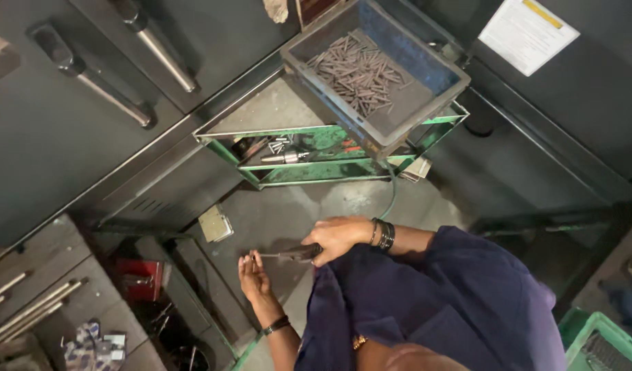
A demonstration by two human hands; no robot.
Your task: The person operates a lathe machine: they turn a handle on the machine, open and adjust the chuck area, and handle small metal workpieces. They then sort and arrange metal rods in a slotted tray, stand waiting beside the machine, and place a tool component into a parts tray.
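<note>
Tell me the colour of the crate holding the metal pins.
The crate is grey-blue plastic, resting on a green metal rack. The head view shows it best.

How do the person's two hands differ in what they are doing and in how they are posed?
The right hand is closed around a dark tool with a thin tip, while the left hand is open, its fingers at that tip. The right hand lies higher in the view, knuckles up; the left hand sits lower with its palm partly showing. The right wrist has several dark bangles, the left one dark band. Both are bare.
</note>
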